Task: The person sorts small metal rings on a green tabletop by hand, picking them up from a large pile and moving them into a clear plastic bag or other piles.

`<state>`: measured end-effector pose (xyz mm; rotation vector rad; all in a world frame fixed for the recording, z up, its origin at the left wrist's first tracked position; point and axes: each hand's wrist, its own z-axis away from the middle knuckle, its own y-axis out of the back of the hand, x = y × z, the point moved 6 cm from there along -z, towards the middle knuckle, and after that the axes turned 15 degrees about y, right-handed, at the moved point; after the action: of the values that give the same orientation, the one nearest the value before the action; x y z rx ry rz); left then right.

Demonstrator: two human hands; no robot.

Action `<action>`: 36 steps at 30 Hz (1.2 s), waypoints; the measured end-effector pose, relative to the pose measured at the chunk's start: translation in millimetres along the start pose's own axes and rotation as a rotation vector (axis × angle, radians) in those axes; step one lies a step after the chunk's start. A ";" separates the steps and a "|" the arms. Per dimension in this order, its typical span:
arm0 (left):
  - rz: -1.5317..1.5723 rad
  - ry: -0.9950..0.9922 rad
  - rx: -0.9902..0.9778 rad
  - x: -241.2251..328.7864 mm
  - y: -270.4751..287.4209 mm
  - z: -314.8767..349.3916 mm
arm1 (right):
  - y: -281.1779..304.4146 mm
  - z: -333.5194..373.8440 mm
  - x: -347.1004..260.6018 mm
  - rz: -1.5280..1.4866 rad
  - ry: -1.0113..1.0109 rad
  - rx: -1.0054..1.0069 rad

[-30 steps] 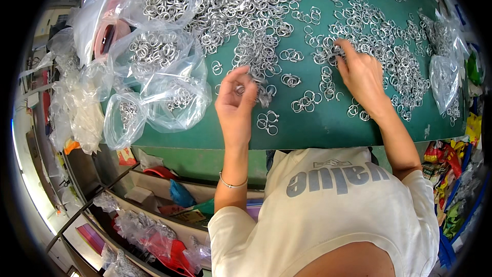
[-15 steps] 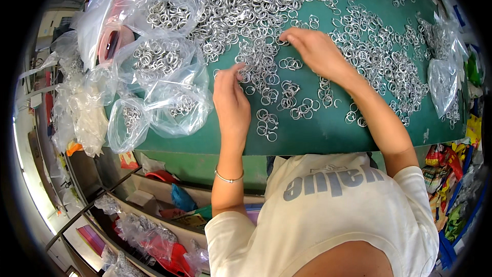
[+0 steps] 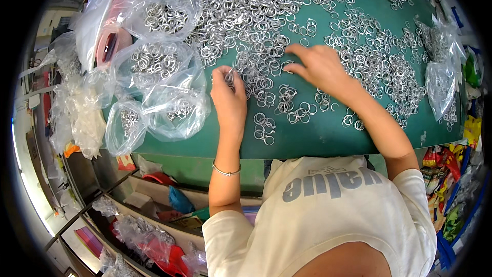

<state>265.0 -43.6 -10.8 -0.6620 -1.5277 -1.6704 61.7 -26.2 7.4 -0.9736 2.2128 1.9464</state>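
Note:
Small silver metal rings (image 3: 256,56), each with a little joint or tab, lie heaped on a green tabletop (image 3: 302,138). At the left side of the near heap is my left hand (image 3: 229,100), its thumb and fingers closed around a few rings (image 3: 229,77). My right hand (image 3: 324,69) is at the heap's right edge, thumb and forefinger spread apart, their tips near or touching some rings. Between and below my hands sit small separate clusters, among them one ring cluster (image 3: 264,128) close to the table's front edge.
Clear plastic bags (image 3: 177,107) with rings inside stand at the left, beside a pink container (image 3: 110,43). Another plastic bag (image 3: 442,84) lies at the right edge. Larger ring piles (image 3: 379,66) cover the far and right areas. Below left is an open drawer (image 3: 154,195).
My left hand's fingers have closed round a few rings. My right hand has shifted slightly right and nearer me, its thumb and forefinger now spread. The loose rings beside it have moved toward the heap.

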 end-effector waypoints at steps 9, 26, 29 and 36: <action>-0.045 -0.048 0.097 -1.8 24.4 16.1 | 4.7 14.9 19.3 -1.048 -0.293 0.114; -0.294 -0.390 -0.135 26.2 -4.3 49.2 | -28.4 -39.9 -29.2 -0.047 0.158 -0.100; -0.271 -0.434 -0.194 27.1 -8.1 57.7 | -20.6 -26.2 -16.1 0.010 0.178 -0.097; -0.097 -0.320 -0.078 12.9 8.4 58.7 | 22.8 14.3 24.1 0.076 -0.064 -0.047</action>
<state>257.5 11.7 13.1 -0.9465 -1.7460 -1.7675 26.4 -23.1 14.4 -0.8313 2.2101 2.0397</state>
